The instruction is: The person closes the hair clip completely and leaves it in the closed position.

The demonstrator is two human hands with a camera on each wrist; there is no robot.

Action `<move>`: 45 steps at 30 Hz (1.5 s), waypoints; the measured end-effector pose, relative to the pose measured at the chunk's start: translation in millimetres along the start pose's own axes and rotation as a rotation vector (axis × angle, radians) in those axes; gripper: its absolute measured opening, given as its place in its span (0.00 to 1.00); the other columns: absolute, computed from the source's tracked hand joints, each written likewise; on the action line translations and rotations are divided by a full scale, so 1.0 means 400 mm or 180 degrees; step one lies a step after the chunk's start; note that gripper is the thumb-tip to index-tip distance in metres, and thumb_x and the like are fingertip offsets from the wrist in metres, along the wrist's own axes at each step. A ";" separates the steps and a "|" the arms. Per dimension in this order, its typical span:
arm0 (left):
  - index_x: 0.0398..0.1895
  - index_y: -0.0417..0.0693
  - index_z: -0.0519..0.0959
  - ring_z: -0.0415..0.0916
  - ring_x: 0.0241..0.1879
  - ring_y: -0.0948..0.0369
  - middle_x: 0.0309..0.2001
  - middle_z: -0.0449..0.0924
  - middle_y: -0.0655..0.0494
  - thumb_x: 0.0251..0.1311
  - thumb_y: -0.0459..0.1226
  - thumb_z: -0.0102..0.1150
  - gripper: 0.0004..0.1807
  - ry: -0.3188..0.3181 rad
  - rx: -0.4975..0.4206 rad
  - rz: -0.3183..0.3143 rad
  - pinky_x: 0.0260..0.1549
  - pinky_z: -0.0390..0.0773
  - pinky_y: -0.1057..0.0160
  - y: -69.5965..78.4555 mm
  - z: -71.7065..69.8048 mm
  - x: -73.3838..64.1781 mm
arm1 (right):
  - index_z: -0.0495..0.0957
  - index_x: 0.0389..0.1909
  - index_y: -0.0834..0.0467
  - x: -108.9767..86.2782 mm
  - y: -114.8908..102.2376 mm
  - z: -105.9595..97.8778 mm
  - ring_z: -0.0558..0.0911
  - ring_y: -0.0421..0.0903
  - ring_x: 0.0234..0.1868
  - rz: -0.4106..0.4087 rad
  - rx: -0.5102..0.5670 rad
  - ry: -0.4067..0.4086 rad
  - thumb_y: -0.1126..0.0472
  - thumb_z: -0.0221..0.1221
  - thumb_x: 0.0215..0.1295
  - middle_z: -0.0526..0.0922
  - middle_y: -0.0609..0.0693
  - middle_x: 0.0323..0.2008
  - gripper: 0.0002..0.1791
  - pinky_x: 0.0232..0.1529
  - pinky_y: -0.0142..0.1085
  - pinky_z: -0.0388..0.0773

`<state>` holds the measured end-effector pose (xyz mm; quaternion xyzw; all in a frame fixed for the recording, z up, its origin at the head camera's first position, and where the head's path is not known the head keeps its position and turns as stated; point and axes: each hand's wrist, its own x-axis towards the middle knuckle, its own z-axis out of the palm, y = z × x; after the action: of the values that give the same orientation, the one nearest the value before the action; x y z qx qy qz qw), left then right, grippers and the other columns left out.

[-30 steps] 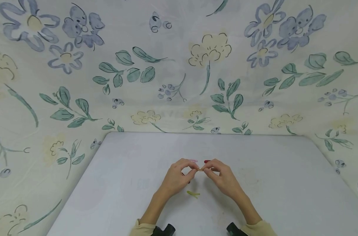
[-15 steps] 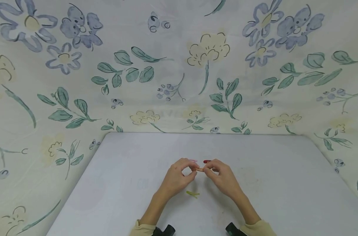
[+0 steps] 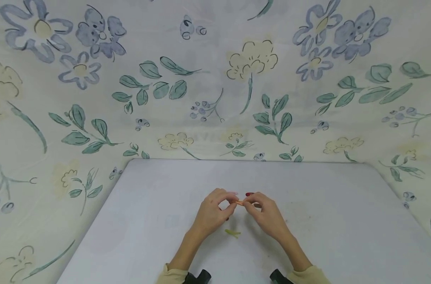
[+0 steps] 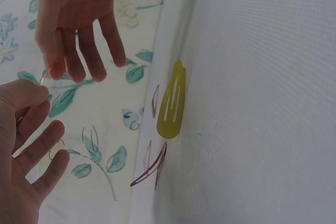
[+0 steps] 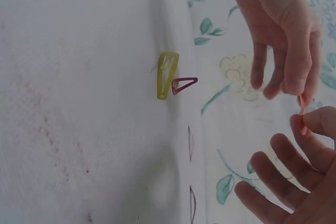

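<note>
Orange clip (image 3: 239, 203) held over mid-counter (image 3: 148, 205), one hand per end.
Left hand (image 3: 211, 212): grip clamped on its left end, thumb to finger; right hand (image 3: 266, 213): grip pinching the right end. Yellow-green clip (image 3: 232, 233) lies on the near side, dark red clip (image 5: 175, 87) just beyond it; pink clip (image 3: 233, 193) and red clip (image 3: 249, 194) farther, left and right.
</note>
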<state>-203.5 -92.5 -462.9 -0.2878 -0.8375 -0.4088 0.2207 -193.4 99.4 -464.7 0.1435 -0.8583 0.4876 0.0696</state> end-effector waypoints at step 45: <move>0.37 0.49 0.85 0.76 0.40 0.59 0.32 0.81 0.60 0.59 0.40 0.66 0.06 -0.1138 0.1163 -0.0871 0.38 0.76 0.59 -0.073 -0.001 0.075 | 0.86 0.42 0.55 0.154 0.021 0.053 0.78 0.41 0.36 -0.0462 -0.2026 -0.0917 0.57 0.66 0.63 0.80 0.43 0.33 0.09 0.37 0.36 0.80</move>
<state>-244.7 -98.5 -460.8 -0.1952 -0.9539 -0.2199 0.0606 -253.9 74.3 -466.4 0.2426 -0.9558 0.1643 0.0235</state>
